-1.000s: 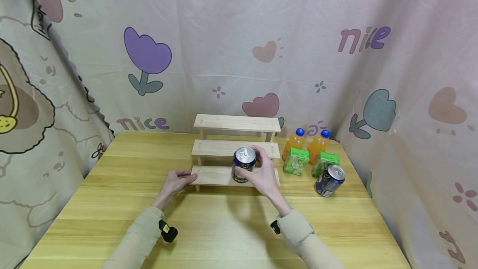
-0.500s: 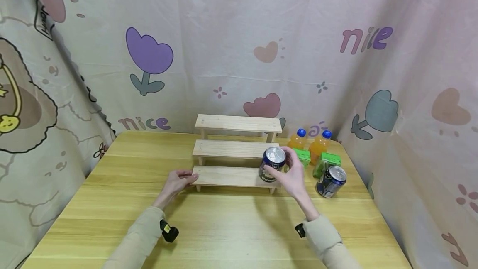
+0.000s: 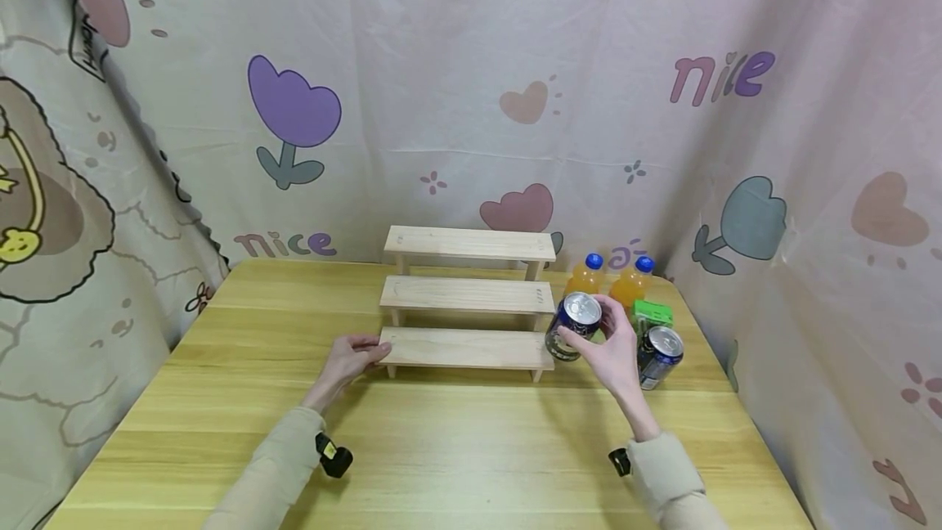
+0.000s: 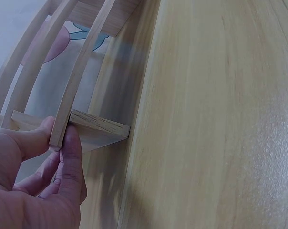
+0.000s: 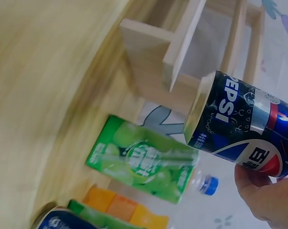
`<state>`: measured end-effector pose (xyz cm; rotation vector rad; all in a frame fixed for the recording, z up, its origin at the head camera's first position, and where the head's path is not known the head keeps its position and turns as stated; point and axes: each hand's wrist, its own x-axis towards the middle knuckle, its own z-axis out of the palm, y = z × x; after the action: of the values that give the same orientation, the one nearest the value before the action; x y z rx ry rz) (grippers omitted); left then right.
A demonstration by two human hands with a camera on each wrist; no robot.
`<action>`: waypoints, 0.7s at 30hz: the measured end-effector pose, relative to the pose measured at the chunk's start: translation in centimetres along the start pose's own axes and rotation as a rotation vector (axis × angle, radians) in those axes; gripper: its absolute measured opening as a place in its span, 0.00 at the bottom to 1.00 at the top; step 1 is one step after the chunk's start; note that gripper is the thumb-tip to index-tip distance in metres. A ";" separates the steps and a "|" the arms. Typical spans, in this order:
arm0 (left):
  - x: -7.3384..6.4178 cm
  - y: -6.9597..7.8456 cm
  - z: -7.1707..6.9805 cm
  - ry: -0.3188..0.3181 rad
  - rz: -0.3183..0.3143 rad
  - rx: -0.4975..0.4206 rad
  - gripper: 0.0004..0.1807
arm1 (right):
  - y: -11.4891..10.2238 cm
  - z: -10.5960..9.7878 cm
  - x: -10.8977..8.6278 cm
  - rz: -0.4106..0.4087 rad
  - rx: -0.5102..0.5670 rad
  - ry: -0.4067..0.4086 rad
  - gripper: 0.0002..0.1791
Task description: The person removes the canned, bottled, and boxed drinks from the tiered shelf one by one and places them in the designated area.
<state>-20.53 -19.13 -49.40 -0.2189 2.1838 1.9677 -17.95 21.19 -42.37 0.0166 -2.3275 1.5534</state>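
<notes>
My right hand (image 3: 614, 350) grips a dark blue Pepsi can (image 3: 574, 325) just past the right end of the lowest shelf. In the right wrist view the can (image 5: 249, 124) is held off the table, its printed side showing. My left hand (image 3: 349, 362) pinches the left end of the lowest board of a three-step wooden rack (image 3: 467, 348). The left wrist view has the thumb on one face of the board (image 4: 77, 81) and the fingers on the other. All three steps are bare.
Right of the rack stand two orange juice bottles (image 3: 625, 285) with blue caps, green juice cartons (image 3: 652, 314) and a second dark blue can (image 3: 658, 357). One carton (image 5: 141, 160) is mostly hidden in the head view. A patterned curtain (image 3: 441, 105) hangs behind the table (image 3: 441, 448).
My right hand has carried the Pepsi can rightward, from over the lowest shelf to beyond its right end. My left hand has stayed on the rack.
</notes>
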 end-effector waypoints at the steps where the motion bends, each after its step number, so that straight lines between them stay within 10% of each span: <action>1: 0.0 0.0 0.0 -0.003 0.004 0.004 0.23 | 0.2 -0.1 0.0 0.002 -0.003 0.004 0.40; 21: 0.1 -0.3 0.0 0.004 0.009 0.015 0.24 | 3.8 -1.4 -0.1 0.106 -0.062 0.027 0.41</action>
<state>-20.59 -19.16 -49.68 -0.2120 2.2053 1.9565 -18.19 23.88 -45.30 -0.1448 -2.3889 1.5193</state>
